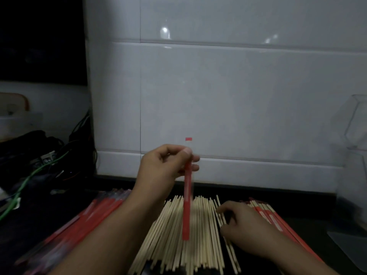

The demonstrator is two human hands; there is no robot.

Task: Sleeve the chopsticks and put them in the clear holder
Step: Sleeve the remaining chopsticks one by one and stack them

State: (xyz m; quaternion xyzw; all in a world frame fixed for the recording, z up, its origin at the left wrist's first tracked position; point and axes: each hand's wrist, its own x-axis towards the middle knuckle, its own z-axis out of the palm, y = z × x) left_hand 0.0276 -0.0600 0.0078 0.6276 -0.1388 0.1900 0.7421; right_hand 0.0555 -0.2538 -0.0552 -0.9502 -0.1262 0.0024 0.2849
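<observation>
Above pale loose chopsticks (184,235), left hand (164,165) pinching red-and-clear sleeve (187,205); right hand (244,229) grip relaxed.

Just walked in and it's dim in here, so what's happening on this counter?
A person is sleeving chopsticks. The left hand pinches a red sleeve and holds it upright above the pile of bare chopsticks. The right hand rests on the pile's right edge, fingers curled as if picking some out. Empty sleeves lie on the left, sleeved chopsticks on the right. The clear holder stands far right by the tiled wall.
</observation>
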